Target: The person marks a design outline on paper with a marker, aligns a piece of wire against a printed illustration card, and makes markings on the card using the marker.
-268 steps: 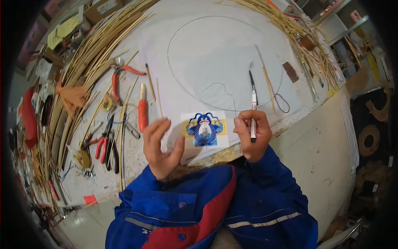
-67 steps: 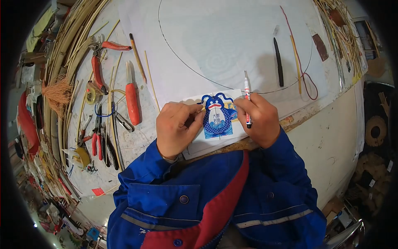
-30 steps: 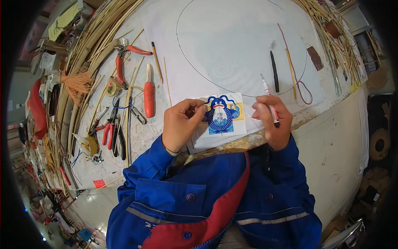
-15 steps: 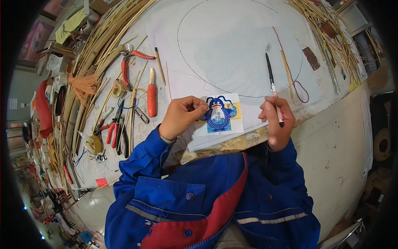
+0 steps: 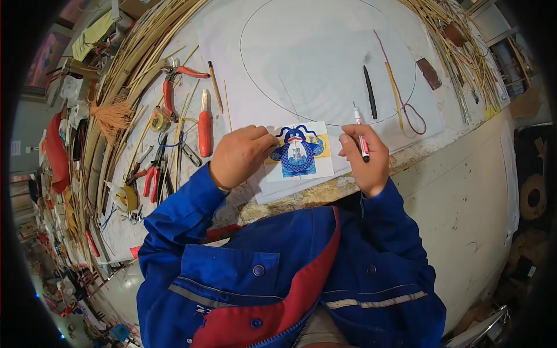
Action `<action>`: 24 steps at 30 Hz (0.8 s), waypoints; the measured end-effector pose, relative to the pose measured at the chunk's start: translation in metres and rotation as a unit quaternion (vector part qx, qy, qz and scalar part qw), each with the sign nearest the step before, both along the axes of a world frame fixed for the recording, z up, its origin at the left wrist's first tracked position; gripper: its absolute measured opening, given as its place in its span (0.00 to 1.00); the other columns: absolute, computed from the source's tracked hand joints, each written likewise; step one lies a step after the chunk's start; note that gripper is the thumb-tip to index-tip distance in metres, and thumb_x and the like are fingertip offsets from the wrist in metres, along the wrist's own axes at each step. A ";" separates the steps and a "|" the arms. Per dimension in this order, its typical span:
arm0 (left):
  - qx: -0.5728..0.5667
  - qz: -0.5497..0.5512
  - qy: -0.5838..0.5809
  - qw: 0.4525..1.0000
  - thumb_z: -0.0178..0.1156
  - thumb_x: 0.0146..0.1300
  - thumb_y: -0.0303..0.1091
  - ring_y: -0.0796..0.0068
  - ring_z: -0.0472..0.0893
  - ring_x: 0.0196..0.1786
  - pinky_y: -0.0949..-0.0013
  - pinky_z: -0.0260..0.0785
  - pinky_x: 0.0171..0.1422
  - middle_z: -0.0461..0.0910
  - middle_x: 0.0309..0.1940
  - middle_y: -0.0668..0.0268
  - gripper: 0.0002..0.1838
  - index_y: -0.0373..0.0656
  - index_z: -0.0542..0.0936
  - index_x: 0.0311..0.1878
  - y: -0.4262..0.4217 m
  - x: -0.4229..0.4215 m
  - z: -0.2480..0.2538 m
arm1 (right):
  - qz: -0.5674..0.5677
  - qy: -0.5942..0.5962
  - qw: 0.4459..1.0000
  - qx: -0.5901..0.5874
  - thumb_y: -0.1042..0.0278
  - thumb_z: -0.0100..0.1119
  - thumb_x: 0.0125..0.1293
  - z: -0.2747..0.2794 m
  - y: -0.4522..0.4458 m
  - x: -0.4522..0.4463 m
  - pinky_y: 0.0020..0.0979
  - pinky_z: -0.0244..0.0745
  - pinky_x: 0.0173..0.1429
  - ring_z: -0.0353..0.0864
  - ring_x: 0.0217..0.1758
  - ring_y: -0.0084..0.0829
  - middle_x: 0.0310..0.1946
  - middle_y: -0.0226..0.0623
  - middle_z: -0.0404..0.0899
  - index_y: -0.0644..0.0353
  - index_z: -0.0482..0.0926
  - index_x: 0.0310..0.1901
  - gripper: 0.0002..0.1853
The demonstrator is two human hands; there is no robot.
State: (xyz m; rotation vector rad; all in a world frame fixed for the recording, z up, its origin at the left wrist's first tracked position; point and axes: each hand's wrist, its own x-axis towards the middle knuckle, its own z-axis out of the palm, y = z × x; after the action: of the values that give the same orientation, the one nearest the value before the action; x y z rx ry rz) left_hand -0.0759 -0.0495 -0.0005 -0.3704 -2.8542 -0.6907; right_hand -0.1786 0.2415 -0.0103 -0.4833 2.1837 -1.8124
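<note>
A white card with a blue fish-like figure (image 5: 297, 153) lies on the white paper near the table's front edge. My left hand (image 5: 243, 155) is at the card's left edge, thumb and fingers pinched together; whatever is between them is too small to make out. Right of the card, my right hand (image 5: 366, 159) holds a white and red marker (image 5: 361, 133), its thin tip pointing up and away from me. A thin dark line or thread runs over the card's middle and onto the paper above it. Behind the card, a large circle is drawn on the paper (image 5: 325, 58).
Red-handled cutters (image 5: 169, 95), a red-handled knife (image 5: 204, 130), pliers (image 5: 152, 177) and a tape roll (image 5: 158, 120) lie at left. A black pen (image 5: 370, 93), a yellow stick (image 5: 394, 95) and a dark red cord (image 5: 415, 119) lie at right. Bamboo strips (image 5: 145, 52) line the back.
The view has shifted, and both hands appear a little further left. Since the oldest frame, my left hand has gone from spread fingers to a pinch beside the card. The marker stays in my right hand.
</note>
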 end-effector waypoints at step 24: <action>-0.164 -0.201 0.078 0.963 0.65 0.66 0.31 0.63 0.84 0.57 0.57 0.73 0.81 0.83 0.46 0.67 0.10 0.49 0.85 0.51 -0.051 -0.065 -0.011 | 0.178 0.284 0.924 0.182 0.82 0.64 0.74 -0.030 -0.053 -0.055 0.43 0.86 0.60 0.90 0.57 0.52 0.55 0.46 0.87 0.59 0.85 0.63 0.18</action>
State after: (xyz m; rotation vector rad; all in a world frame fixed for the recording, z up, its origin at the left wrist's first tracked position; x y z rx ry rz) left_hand -0.1408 -0.1006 -0.0113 -1.0247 -2.7593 -0.2219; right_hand -0.2332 0.1886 -0.0403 -1.3444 2.4873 -1.1271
